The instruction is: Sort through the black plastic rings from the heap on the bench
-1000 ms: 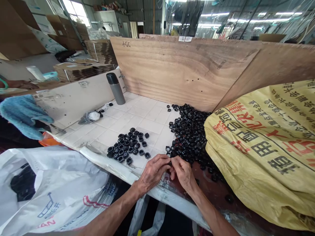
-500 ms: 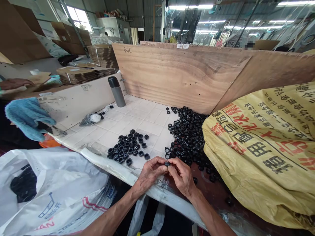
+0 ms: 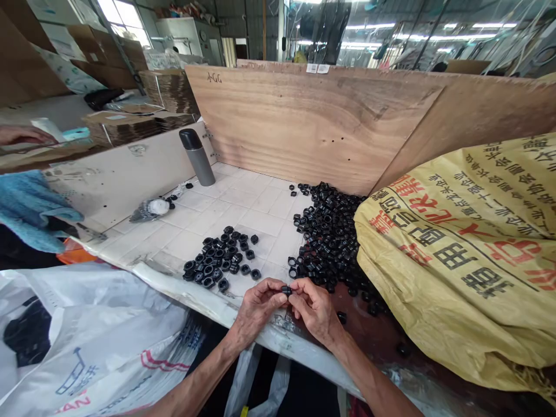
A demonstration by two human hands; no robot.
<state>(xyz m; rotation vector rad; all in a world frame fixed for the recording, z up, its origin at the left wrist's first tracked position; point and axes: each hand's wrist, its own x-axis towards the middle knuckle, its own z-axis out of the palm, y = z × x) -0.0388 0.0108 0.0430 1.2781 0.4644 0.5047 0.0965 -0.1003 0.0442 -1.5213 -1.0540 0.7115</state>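
Between my two hands, over the table's front edge, is a small black plastic ring-shaped part [image 3: 286, 291]. My left hand [image 3: 260, 301] pinches it from the left with thumb and forefinger. From the right, the fingertips of my right hand [image 3: 315, 307] close on the same part. Just beyond my left hand lies a small pile of similar black ring-shaped parts [image 3: 217, 260]. A much larger heap of black parts [image 3: 328, 231] spreads beyond my right hand, against the yellow sack. My fingers partly cover the held part.
A yellow woven sack [image 3: 456, 260] fills the right side. A grey thermos flask [image 3: 200, 162] stands at the back left, near a small plastic bag [image 3: 150, 209]. Wooden boards [image 3: 304, 121] wall the table. White sacks [image 3: 108, 341] hang at the front left; another person's hand [image 3: 26, 135] shows far left.
The view has shifted slightly, so the surroundings sit a little differently in the picture. Both hands keep hold of the black part, with fingers slightly repositioned. The other person's hand has moved.
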